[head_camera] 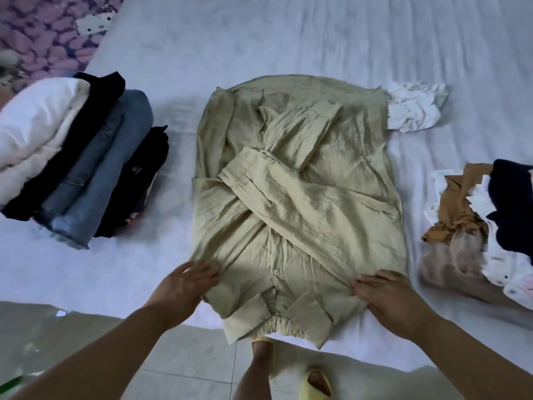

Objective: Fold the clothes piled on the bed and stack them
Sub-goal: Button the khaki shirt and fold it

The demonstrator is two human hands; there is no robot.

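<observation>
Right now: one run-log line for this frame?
step: fold | item: pale green button-up shirt, sleeves crossed, flat on bed | left hand: on near-left edge | right hand: on near-right edge | folded stack: left

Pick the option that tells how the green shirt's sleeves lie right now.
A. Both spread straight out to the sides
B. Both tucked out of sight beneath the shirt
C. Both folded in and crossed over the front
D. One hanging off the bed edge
C: both sleeves of the green shirt lie folded inward over its buttoned front, one cuff overlapping the other sleeve.
</observation>
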